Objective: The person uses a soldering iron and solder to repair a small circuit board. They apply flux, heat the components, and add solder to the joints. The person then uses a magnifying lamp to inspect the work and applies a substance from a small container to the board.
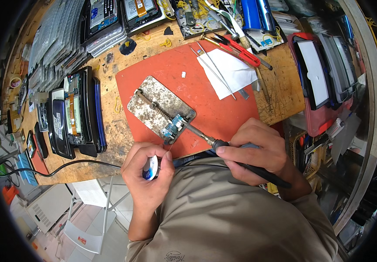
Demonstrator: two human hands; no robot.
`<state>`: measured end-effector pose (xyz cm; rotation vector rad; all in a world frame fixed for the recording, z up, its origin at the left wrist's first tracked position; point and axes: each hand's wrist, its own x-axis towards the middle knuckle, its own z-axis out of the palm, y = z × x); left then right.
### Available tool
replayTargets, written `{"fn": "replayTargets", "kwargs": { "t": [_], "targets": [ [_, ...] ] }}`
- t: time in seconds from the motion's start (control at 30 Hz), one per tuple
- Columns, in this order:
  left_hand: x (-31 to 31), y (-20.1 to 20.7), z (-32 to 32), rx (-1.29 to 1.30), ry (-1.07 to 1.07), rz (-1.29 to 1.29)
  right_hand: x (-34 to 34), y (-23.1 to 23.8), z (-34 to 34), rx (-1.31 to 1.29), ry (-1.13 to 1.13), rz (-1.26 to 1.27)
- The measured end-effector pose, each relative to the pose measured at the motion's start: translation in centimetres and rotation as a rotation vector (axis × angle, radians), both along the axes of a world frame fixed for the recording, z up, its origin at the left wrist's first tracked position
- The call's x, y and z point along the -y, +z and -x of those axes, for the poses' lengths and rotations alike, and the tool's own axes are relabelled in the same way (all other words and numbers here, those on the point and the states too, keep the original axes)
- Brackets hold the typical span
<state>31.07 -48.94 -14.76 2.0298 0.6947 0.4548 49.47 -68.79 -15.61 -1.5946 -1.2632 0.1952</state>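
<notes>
My right hand (258,153) grips a soldering iron (223,146) by its dark handle. The iron's metal barrel slants up and left, its tip at a small blue circuit board (174,125). That board is clamped at the near end of a worn metal holder (147,94), which lies on the red mat (232,115). Closed around a small spool of solder (152,168), white and blue, is my left hand (147,170). A thin strand of wire rises from its thumb and finger toward the board's lower edge; whether it touches cannot be made out.
Tweezers (216,72) lie on a white cloth (232,72) beside red-handled pliers (240,52). Opened phones and tablets (73,113) stand at the left, below stacked clear trays (55,39). A black cable (70,162) crosses the table's near left edge. Device frames (312,72) sit at the right.
</notes>
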Motion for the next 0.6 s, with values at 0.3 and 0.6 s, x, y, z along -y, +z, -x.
{"fn": "replayTargets", "kwargs": {
  "t": [0.3, 0.6],
  "targets": [
    [-0.02, -0.08, -0.02, 0.009, 0.008, -0.005, -0.01, 0.13, -0.01, -0.007, -0.002, 0.014],
    [-0.2, 0.0, -0.26, 0.001, -0.008, -0.028, -0.23, -0.07, -0.19, -0.012, -0.001, 0.003]
  ]
}}
